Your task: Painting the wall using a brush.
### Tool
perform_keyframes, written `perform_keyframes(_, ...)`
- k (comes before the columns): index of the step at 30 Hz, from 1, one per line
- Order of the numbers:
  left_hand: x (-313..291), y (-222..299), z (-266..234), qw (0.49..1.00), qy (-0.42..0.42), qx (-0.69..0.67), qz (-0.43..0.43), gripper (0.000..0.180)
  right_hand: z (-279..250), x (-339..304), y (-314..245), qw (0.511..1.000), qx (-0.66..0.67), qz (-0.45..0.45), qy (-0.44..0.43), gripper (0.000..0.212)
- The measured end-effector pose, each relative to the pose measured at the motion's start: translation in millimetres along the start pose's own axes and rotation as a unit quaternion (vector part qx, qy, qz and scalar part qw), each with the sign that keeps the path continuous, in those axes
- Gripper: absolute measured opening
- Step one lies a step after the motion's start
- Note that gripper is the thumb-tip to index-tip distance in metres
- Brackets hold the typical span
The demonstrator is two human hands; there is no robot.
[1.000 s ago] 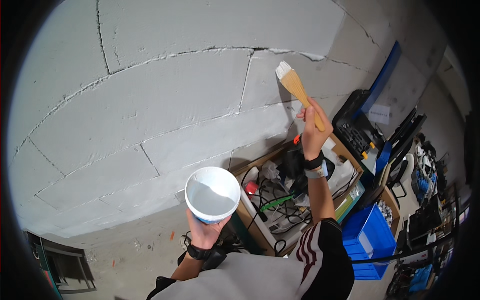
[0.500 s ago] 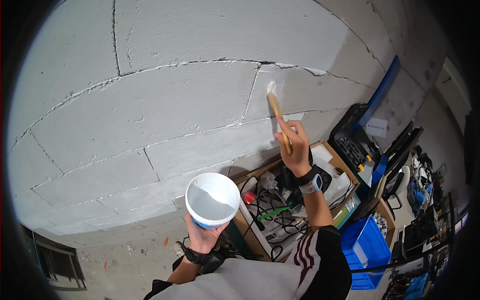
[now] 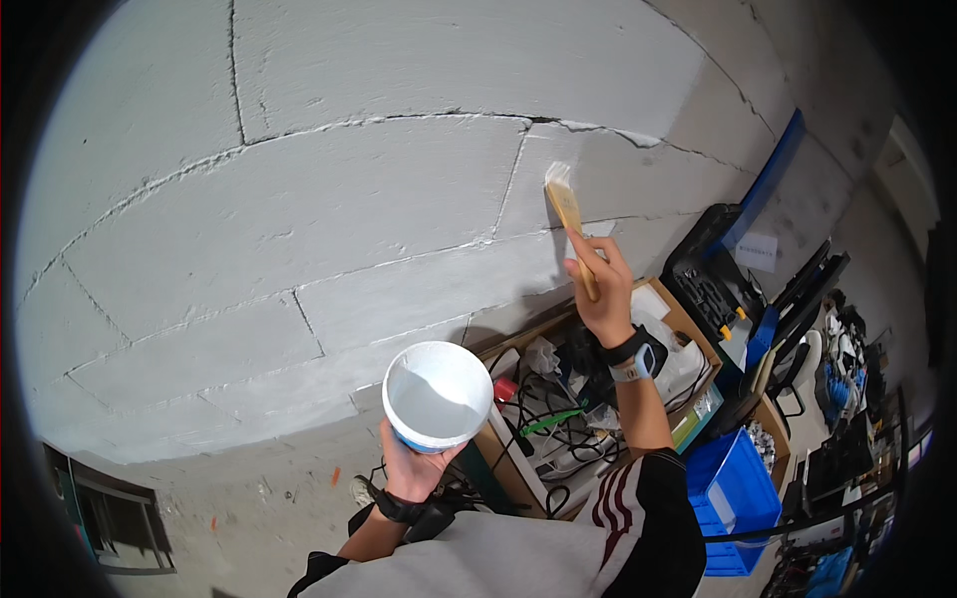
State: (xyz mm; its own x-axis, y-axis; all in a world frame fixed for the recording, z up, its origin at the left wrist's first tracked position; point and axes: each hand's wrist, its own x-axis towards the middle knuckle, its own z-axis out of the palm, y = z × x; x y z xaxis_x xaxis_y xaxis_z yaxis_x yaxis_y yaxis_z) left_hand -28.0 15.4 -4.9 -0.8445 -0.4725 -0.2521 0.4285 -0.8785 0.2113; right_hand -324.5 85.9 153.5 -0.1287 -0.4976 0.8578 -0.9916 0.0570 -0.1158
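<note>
Two hands of ours are raised before a pale block wall (image 3: 389, 199). Our right hand (image 3: 606, 299) holds a flat wooden brush (image 3: 564, 204), its white-coated bristles pointing up at the wall, just below a long crooked joint; we cannot tell whether the tips touch. Our left hand (image 3: 414, 476) carries a white bucket (image 3: 439, 439) below and to the left of the brush, mouth tilted toward us.

We judge the step in hand to be brushing white coating onto the wall, near where its paler surface meets duller grey on the right. The next move seems to call for a light, flat stroke there, with the bucket held steady.

Our right fingers are closed narrowly around the brush handle, the forefinger stretched along it. Our left fingers are spread wider, cupped under the bucket and bearing its weight; some are hidden behind it.

Below our right arm sits a cardboard box (image 3: 684, 327) of tangled cables, with a blue crate (image 3: 733, 476) beside it.
</note>
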Motion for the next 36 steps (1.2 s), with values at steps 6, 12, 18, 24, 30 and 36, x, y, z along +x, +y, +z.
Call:
perform_keyframes(6, 1, 4, -7, 1.000, 0.006, -0.019, 0.008, 0.068, -10, 6, -14, 0.988, 0.070, 0.085, 0.110, 0.029)
perform_keyframes(12, -5, 2, -4, 1.000, -0.002, -0.002, 0.001, 0.068, 12, 10, -5, 0.995, 0.021, 0.064, 0.068, 0.031)
perform_keyframes(18, -7, 1, -10, 1.000, -0.003, -0.003, 0.026, 0.068, -9, -5, -15, 0.991, 0.090, 0.099, 0.021, 0.029)
perform_keyframes(24, -13, -4, -4, 1.000, -0.014, -0.002, 0.009, 0.068, 4, 14, -14, 0.994, 0.071, 0.051, 0.059, 0.034)
perform_keyframes(30, -18, -6, -6, 1.000, -0.004, -0.019, 0.025, 0.069, -12, -12, 6, 0.991, 0.073, 0.103, -0.034, 0.035)
perform_keyframes(36, -23, -12, -8, 0.999, 0.000, -0.036, 0.023, 0.068, -12, 16, 3, 0.988, 0.047, 0.057, 0.133, 0.032)
